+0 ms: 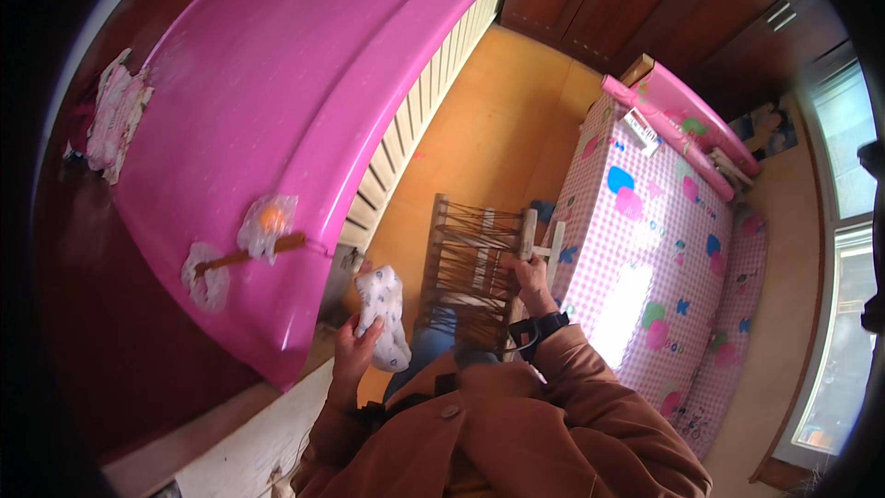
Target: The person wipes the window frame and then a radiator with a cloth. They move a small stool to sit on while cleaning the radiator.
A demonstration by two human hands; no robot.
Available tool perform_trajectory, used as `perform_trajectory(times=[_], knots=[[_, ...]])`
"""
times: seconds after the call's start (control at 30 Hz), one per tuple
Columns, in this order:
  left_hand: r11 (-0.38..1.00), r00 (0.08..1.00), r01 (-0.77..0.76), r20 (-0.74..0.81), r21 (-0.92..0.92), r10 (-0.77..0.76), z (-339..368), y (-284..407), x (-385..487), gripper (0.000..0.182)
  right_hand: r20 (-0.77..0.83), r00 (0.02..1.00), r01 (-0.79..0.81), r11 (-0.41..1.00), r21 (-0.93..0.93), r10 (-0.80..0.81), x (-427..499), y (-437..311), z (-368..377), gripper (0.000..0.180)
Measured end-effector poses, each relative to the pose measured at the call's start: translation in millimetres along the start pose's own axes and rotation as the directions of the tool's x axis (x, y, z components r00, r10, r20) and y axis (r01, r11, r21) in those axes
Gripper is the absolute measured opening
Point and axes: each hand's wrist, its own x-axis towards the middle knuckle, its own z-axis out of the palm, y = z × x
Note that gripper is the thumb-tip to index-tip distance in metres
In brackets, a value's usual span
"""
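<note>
Between my left thumb and fingers is a white cloth item with small dark prints (384, 311); my left hand (356, 346) grips its lower left side. A stool with a brown woven cord seat (473, 242) stands tilted in front of me. My right hand (532, 277) is closed around the wooden frame at its right side. Part of the stool's lower end is hidden by my right sleeve and jacket.
To the left lies a glossy pink surface (256, 83) bearing a plastic bag with an orange item (271, 220), a brown stick (249, 256) and folded cloths (117, 117). At right stands a platform with a checked cover (643, 235). A white radiator-like slatted panel (415, 111) edges the floor (498, 117).
</note>
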Motion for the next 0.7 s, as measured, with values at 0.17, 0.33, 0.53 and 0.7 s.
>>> perform_trajectory(times=[0.17,0.33,0.53,0.7], knots=[[0.99,0.999,0.043,-0.029,0.137,-0.039,2.5,38.9,56.2,0.026,-0.021,1.0,0.017,1.0,0.01,-0.017,33.4,-51.3,29.4,0.019],[0.992,0.999,0.046,-0.034,0.117,-0.043,18.8,66.9,107.3,0.03,-0.084,0.996,0.037,0.998,0.055,-0.032,72.1,-94.3,45.3,0.02],[0.982,0.994,0.094,-0.072,0.162,-0.084,47.4,87.9,147.8,0.029,-0.08,0.99,0.114,0.993,-0.041,-0.117,153.7,-131.2,44.6,0.02],[0.966,0.964,0.173,-0.232,0.19,-0.127,84.0,97.8,171.7,0.03,-0.033,0.993,0.117,0.993,0.034,-0.116,234.6,-153.3,44.8,0.017]])
